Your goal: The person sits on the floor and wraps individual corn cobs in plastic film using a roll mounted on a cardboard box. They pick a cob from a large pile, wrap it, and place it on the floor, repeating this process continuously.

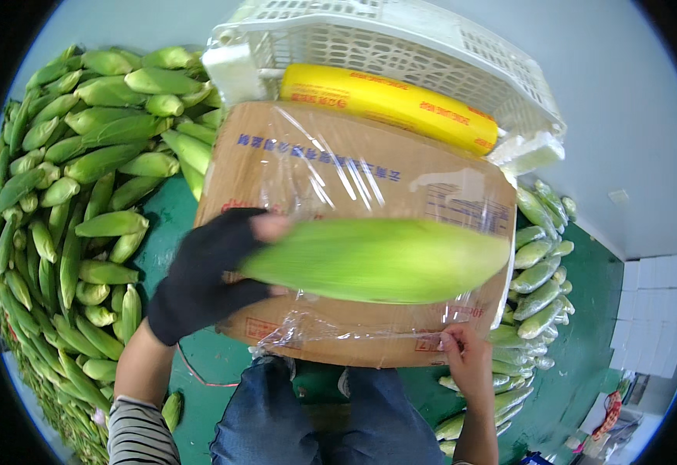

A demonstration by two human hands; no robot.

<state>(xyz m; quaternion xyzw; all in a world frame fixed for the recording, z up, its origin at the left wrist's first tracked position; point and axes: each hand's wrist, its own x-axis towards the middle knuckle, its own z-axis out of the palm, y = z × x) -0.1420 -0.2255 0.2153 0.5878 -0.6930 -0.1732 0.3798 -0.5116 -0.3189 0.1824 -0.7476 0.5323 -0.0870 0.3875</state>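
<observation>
My left hand (216, 273), in a black fingerless glove, grips the left end of a green corn cob in its husk (373, 261), which is blurred and held over a cardboard box (315, 168). Clear plastic film (338, 331) lies over the box. My bare right hand (466, 351) pinches the edge of this film at the box's near right corner. Behind the box, a yellow printed roll of wrap (385, 107) rests across the front of a white plastic crate (396, 52).
A large heap of husked-on corn (100, 145) fills the left side. Film-wrapped cobs (539, 290) are piled on the green floor (591, 302) to the right. One loose cob (172, 410) lies near my left leg. White blocks (658, 308) are stacked at the far right.
</observation>
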